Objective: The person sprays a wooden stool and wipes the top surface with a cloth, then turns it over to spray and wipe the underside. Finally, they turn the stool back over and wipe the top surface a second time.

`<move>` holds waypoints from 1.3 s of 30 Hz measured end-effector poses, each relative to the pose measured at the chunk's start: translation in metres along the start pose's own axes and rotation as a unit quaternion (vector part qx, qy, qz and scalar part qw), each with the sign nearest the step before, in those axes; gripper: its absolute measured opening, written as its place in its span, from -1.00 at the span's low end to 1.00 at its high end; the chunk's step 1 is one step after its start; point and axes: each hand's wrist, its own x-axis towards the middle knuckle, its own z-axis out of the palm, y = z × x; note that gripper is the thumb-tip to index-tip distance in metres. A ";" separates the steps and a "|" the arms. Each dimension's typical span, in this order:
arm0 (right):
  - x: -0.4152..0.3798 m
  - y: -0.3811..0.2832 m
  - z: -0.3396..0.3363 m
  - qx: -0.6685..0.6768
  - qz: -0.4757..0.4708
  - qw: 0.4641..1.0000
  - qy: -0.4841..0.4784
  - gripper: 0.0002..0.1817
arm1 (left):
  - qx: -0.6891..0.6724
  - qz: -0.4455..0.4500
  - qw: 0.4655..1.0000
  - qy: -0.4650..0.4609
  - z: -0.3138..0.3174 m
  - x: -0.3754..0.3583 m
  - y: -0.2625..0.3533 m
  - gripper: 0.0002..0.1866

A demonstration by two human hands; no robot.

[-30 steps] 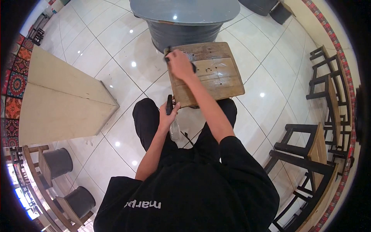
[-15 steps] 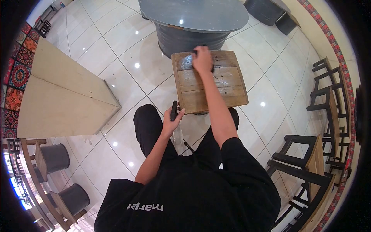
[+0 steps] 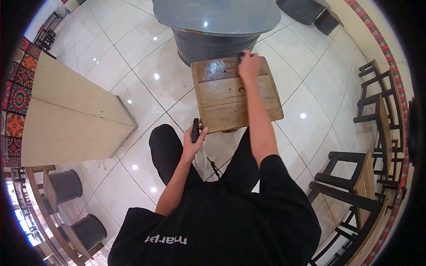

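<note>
A square wooden top (image 3: 222, 95) of three planks, with a wet-looking shine on its far plank, stands in front of my knees. My right hand (image 3: 249, 66) is over its far edge, right of the middle, closed on a dark object (image 3: 242, 55) that mostly hides under the fingers. My left hand (image 3: 194, 138) is at the near left corner, fingers wrapped round a black handle-like object (image 3: 195, 130) with a clear part (image 3: 201, 157) below it. The left fingertips are close to the corner; whether they touch it is unclear.
Beyond the wooden top stands a grey round table (image 3: 217, 17) on a drum base. A beige pillar (image 3: 75, 115) rises at the left. Stacked dark wooden chairs (image 3: 346, 170) line the right wall. Drum stools (image 3: 66, 184) are at the lower left.
My right hand has moved right along the far part of the wooden top. My left hand keeps its hold near the corner. The whole view has shifted slightly.
</note>
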 end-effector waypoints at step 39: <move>-0.077 -0.132 0.013 0.100 -0.247 0.959 -0.096 -0.78 | 0.015 -0.034 0.999 0.024 0.004 0.006 -0.006 -0.64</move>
